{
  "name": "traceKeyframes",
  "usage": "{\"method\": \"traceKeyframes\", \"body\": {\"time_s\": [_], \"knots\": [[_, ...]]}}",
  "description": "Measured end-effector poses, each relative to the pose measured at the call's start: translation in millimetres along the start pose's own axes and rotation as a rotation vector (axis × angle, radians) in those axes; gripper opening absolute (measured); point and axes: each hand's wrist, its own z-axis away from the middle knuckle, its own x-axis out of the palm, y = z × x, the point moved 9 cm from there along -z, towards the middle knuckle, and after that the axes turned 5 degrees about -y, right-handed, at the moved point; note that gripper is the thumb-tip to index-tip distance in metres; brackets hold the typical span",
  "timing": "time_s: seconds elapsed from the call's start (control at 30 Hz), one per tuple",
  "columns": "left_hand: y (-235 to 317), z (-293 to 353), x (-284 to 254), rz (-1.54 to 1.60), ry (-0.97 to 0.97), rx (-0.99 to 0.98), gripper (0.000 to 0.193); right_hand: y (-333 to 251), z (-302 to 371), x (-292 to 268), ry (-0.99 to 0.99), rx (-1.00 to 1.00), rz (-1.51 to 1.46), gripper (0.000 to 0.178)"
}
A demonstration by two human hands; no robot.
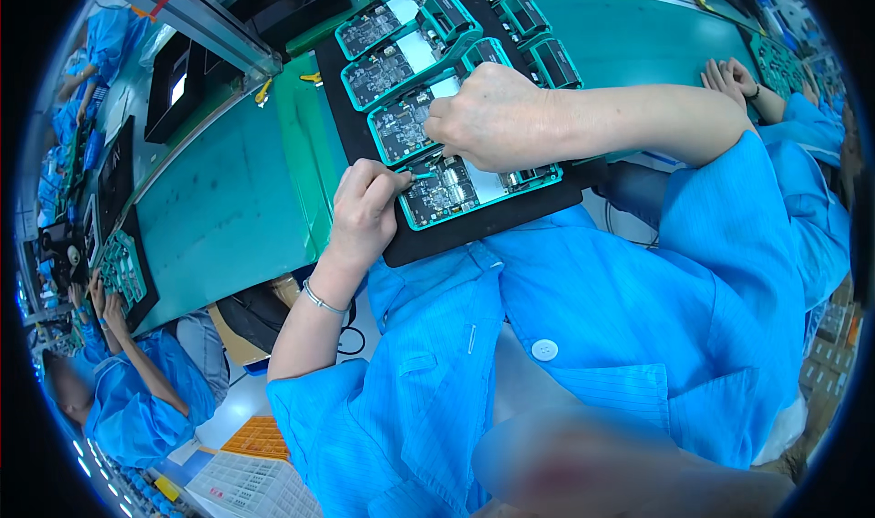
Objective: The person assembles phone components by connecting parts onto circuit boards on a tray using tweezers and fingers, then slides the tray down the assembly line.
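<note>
- Board: at mat's near edge, long axis left-right.
- Left hand: at board's far-left corner, fingertips close together; hold unclear.
- Right hand: curled over board's far edge; grip hidden.

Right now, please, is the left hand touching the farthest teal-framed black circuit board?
No, the left hand is at the nearest board.
</note>
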Motion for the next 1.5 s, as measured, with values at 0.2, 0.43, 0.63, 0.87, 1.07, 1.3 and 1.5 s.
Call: {"method": "traceKeyframes", "body": {"time_s": [0.2, 0.43, 0.63, 0.87, 1.07, 1.3, 1.5], "knots": [[-25.1, -3.0, -23.3, -0.017, 0.148, -0.209, 0.016, 51.1, 89.3, -62.4, 0.351, 0.260, -0.337, 0.032], [-111.0, 28.2, -18.9, 0.304, 0.064, -0.678, 0.041, 50.7, 210.7, 43.2, -0.054, 0.667, -1.178, 0.024], [-136.8, 21.5, -1.7, 0.705, -0.005, -0.964, 0.052, -8.0, 195.0, 100.7, -0.021, 0.706, -1.691, 0.031], [-124.7, -2.4, 14.7, 1.009, 0.123, -0.842, 0.037, -7.4, 166.6, 125.4, 0.118, 0.578, -1.570, 0.017], [-105.7, -2.0, -4.8, 0.924, 0.218, -0.741, 0.042, 2.7, 162.5, 92.0, 0.156, 0.461, -1.510, 0.022], [-97.5, -9.3, -9.9, 0.853, 0.087, -0.546, 0.042, -9.3, 173.4, 115.9, 0.585, 0.475, -1.536, 0.017], [-111.8, -34.9, 3.9, 0.697, -0.202, -0.422, 0.032, -32.6, 184.3, 138.4, 0.868, 0.848, -1.175, 0.018]]}}
